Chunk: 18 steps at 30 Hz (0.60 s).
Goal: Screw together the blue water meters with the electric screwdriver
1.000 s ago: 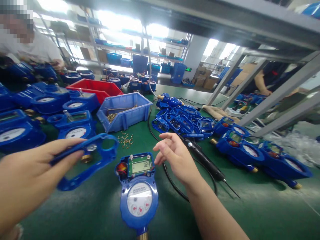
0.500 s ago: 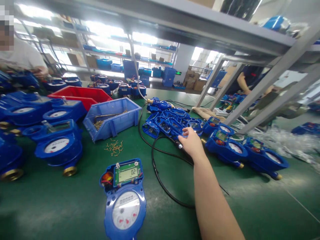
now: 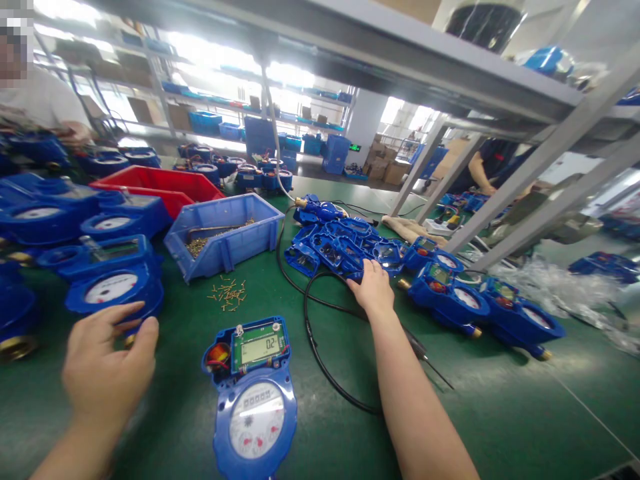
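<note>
My right hand (image 3: pixel 374 288) reaches to the near edge of a pile of blue plastic meter covers (image 3: pixel 327 250). Its fingers are bent, with a bit of blue cover between thumb and fingers; the fingertips are partly hidden. Under my right forearm lies a black electric screwdriver (image 3: pixel 416 347) with a long thin bit. My left hand (image 3: pixel 110 360) is open and holds nothing, in front of a closed blue water meter (image 3: pixel 115 283). Between my hands a water meter (image 3: pixel 256 420) lies face up, its display housing uncovered, showing the screen, circuit board and wires.
Small brass screws (image 3: pixel 229 293) lie loose before a blue bin (image 3: pixel 225 237) of screws; a red bin (image 3: pixel 155 183) stands behind. More meters (image 3: pixel 453 297) sit right. A black cable (image 3: pixel 320 357) loops across the green table (image 3: pixel 505 427). Metal shelf legs rise right; co-workers are beyond.
My left hand has come into view at the lower left. My right hand has shifted slightly left along the pile's near edge. The uncovered meter stays on the table.
</note>
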Each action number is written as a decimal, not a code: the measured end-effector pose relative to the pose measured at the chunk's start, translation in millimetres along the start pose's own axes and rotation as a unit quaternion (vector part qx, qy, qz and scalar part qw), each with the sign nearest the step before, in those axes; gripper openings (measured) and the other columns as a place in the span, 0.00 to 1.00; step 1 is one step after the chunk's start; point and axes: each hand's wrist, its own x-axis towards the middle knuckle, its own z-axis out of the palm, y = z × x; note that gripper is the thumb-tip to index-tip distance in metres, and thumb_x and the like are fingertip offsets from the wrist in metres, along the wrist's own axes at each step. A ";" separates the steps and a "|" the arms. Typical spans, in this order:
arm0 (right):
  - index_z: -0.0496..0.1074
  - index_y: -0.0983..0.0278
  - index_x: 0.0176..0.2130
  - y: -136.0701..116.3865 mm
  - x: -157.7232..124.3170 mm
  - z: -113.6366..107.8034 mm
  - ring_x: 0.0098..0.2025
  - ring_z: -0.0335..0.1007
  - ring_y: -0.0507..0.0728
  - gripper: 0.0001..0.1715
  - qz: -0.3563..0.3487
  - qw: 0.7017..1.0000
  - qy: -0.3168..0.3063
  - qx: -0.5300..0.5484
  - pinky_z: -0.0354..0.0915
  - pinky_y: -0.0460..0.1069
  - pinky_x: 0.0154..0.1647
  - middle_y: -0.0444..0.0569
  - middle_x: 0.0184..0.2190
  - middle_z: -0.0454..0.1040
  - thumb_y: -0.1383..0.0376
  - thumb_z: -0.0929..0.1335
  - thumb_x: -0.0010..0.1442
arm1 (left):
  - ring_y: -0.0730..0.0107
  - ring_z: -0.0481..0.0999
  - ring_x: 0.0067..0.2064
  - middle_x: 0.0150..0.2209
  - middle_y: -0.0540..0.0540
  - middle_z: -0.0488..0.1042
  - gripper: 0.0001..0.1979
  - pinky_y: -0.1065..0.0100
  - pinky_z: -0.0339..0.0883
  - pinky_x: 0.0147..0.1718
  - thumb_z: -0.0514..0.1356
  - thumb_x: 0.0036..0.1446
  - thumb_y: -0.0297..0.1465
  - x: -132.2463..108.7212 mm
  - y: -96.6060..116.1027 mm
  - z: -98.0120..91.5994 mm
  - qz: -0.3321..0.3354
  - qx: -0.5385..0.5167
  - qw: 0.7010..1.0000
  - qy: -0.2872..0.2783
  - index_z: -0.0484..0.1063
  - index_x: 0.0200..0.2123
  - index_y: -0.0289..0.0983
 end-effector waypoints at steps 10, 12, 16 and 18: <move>0.57 0.63 0.57 -51.6 29.6 30.8 0.54 0.61 0.63 0.28 0.034 0.998 0.046 -0.032 0.64 0.60 0.48 0.55 0.56 0.59 0.57 0.65 0.61 | 0.58 0.71 0.38 0.33 0.49 0.67 0.05 0.51 0.68 0.44 0.58 0.52 0.31 -7.0 -16.7 7.8 0.014 0.012 0.999 -0.034 0.67 0.35 0.42; 0.58 0.64 0.57 -60.5 29.3 37.6 0.52 0.62 0.62 0.27 0.052 0.995 0.071 -0.041 0.65 0.60 0.47 0.55 0.55 0.60 0.57 0.64 0.61 | 0.60 0.72 0.37 0.34 0.48 0.67 0.05 0.53 0.69 0.43 0.58 0.53 0.31 -7.7 -15.5 8.7 0.012 0.009 0.999 -0.032 0.67 0.35 0.42; 0.62 0.65 0.53 -67.8 30.9 44.5 0.49 0.65 0.60 0.22 0.058 0.993 0.087 -0.055 0.66 0.58 0.46 0.54 0.52 0.64 0.59 0.64 0.61 | 0.64 0.72 0.34 0.38 0.47 0.67 0.05 0.57 0.70 0.40 0.57 0.54 0.32 -7.8 -15.8 8.6 0.012 0.001 0.998 -0.062 0.67 0.36 0.40; 0.64 0.66 0.51 -66.2 33.5 44.8 0.48 0.66 0.59 0.20 0.043 0.994 0.082 -0.060 0.67 0.57 0.45 0.53 0.50 0.66 0.60 0.65 0.62 | 0.63 0.72 0.34 0.39 0.46 0.68 0.06 0.58 0.70 0.39 0.57 0.54 0.32 -7.7 -17.3 8.6 0.015 -0.003 0.998 -0.069 0.68 0.37 0.39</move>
